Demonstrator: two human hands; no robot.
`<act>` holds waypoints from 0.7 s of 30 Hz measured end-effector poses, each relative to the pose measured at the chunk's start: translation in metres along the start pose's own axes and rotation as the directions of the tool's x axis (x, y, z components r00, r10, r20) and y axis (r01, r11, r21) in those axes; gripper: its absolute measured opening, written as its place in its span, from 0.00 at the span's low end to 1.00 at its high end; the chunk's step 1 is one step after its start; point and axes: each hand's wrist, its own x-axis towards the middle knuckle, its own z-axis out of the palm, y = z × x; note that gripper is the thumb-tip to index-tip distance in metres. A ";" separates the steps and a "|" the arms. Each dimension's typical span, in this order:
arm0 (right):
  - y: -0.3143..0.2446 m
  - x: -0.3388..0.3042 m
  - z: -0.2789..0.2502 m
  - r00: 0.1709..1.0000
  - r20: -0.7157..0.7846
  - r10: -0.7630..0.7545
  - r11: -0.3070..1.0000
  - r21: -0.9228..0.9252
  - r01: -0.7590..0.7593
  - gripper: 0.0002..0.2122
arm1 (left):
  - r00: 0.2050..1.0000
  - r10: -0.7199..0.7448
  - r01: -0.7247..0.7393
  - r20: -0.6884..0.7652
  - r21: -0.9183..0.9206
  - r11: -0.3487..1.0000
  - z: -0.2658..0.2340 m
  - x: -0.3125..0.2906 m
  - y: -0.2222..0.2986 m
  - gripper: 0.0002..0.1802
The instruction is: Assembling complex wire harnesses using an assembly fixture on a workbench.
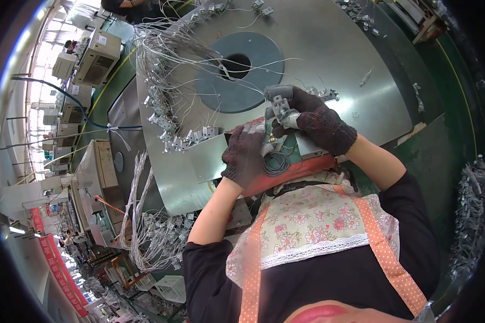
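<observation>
Both my hands wear dark knitted gloves with pale wrapping at some fingertips. My right hand (324, 125) is closed round a small grey metal bracket (279, 106); a grey cylinder (279, 92) sits at its fingertips, against the bracket. Close by on the left, my left hand (244, 153) has bent fingers over the table's near edge, beside small brass-coloured fittings. What it grips is hidden. A coil of thin grey cable (276, 163) hangs just below, between the hands. More metal brackets (328, 94) lie beyond my right hand.
The metal table (328, 43) has a grey round disc (269, 54) with a dark central hole. Wired metal parts (164, 121) line its left side, under a mass of pale wires (156, 43). Bundled wires (140, 237) hang at lower left. A white basket (171, 289) stands below them.
</observation>
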 end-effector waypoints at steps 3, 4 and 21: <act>0.002 0.001 -0.003 0.999 -0.006 0.040 0.999 -0.022 -0.040 0.30 | 0.998 -0.003 0.000 -0.070 -0.037 0.999 0.003 0.000 -0.002 0.30; 0.003 0.001 -0.005 0.999 -0.005 0.045 0.999 -0.025 -0.045 0.30 | 0.998 0.007 -0.010 -0.070 -0.044 0.999 0.001 0.000 -0.002 0.30; 0.024 -0.006 -0.006 0.999 0.001 -0.036 0.661 -0.750 0.025 0.19 | 0.924 -0.208 0.335 0.322 -0.412 0.847 -0.040 0.055 -0.066 0.23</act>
